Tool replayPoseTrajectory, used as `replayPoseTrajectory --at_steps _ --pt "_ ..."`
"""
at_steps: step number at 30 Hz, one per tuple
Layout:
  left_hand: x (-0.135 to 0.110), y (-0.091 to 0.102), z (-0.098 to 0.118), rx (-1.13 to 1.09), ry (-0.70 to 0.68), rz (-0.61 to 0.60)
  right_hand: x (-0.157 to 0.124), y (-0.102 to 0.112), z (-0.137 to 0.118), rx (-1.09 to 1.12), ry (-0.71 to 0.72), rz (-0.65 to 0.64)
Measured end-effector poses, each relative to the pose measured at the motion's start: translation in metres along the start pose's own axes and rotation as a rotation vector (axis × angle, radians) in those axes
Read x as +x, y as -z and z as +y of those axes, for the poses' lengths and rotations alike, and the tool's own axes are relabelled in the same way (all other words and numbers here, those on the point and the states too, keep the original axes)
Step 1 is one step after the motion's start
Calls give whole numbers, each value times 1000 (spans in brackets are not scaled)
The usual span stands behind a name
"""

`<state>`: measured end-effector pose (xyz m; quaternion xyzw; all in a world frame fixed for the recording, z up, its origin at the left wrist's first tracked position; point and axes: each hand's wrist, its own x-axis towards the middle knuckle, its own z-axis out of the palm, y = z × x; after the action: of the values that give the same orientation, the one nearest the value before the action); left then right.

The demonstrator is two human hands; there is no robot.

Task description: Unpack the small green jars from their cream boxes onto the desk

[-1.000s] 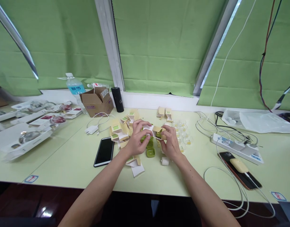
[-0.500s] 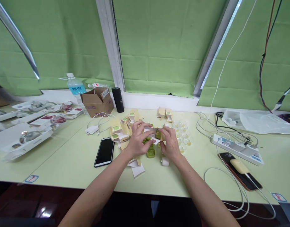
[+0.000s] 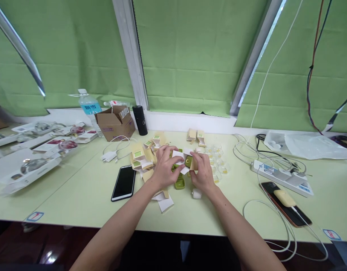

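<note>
Between my two hands is a small cardboard box, white inside and pale yellow outside [image 3: 194,165], with its flaps open. A small green case [image 3: 188,161] shows within it. My right hand [image 3: 203,171] grips the box's right side with thumb and fingers. At its left flaps, my left hand [image 3: 165,165] pinches the white card. Below them on the table lies an open green case [image 3: 179,183]; more green pieces are partly hidden behind my left fingers. A small white object [image 3: 196,193] sits beneath my right hand.
Opened small boxes [image 3: 139,155] are heaped left of my hands, and clear plastic cups [image 3: 218,158] stand right. A phone [image 3: 124,183], brown carton [image 3: 115,124], black cylinder [image 3: 139,120], power strip [image 3: 282,177], loose cables and a second phone [image 3: 300,216] surround them.
The small box has tilted slightly, so more of its white flaps and the green case's face shows. Both hands keep their hold. The whole view has shifted a little.
</note>
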<state>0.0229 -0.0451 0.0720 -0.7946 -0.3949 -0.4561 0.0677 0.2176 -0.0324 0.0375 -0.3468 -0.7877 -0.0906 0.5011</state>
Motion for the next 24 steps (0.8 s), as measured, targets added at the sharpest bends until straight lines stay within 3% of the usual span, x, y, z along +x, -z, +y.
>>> replayPoseTrajectory --at_steps 8,14,17,24 --pt "2 -7 11 -38 102 42 -3 -4 -2 -76 75 53" --pt "2 -6 13 -120 141 126 -3 -2 -1 -108 27 53" --pt "3 -7 8 -267 209 198 -1 -1 0 -139 -7 66" --pt "2 -15 -5 -690 532 301 0 -1 1 -161 -40 60"
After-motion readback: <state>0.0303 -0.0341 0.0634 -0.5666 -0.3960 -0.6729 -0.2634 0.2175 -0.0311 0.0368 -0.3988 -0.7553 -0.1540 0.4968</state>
